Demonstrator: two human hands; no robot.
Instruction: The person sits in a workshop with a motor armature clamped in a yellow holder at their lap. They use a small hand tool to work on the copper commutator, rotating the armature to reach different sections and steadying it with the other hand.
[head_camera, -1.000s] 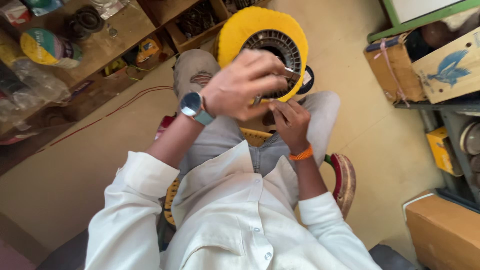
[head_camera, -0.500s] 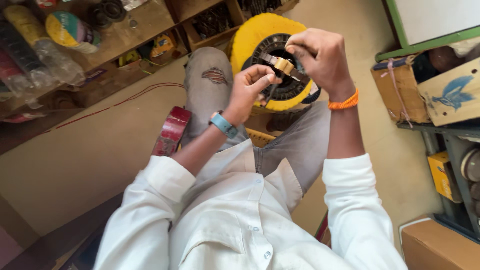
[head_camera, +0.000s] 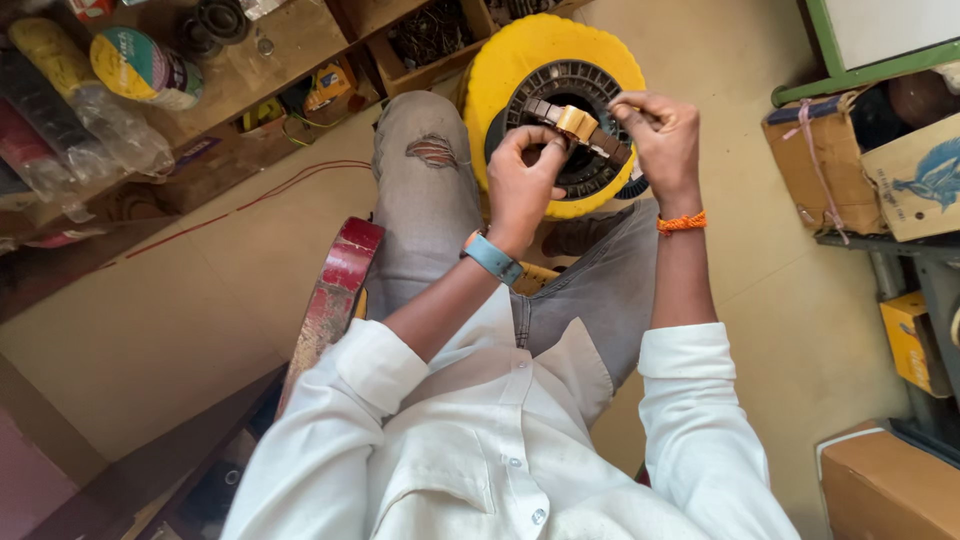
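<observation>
Hands: two, both yours, raised together over your knees in the head view.
Left hand (head_camera: 522, 180): blue wristwatch (head_camera: 492, 258) on the wrist; fingers clenched on the near end of a small tan and dark coil piece (head_camera: 580, 128).
Right hand (head_camera: 662, 140): orange thread band (head_camera: 681, 222) on the wrist; fingertips pinch the far end of the same coil piece.
Coil piece: one, held between both hands, just above the dark ring; whether it touches the ring, you cannot tell.
Yellow disc (head_camera: 520, 60): one, scalloped rim, resting against your knees, with one dark slotted ring (head_camera: 570, 90) set in its middle; your hands cover its lower part.
Your clothing: white shirt with rolled sleeves, grey jeans torn at the left knee.
Red bar (head_camera: 335, 290): one, worn paint, beside your left thigh, leaning down toward the floor.
Wooden shelves (head_camera: 290, 50): upper left, holding one round tin (head_camera: 140, 68), clear plastic bags and small parts, too cluttered to count.
Cardboard boxes: two tan ones at the right edge, one yellow box (head_camera: 910, 340) below them, one brown box (head_camera: 885, 490) in the lower right corner.
Floor wire (head_camera: 250, 200): one thin red wire, left of your leg.
</observation>
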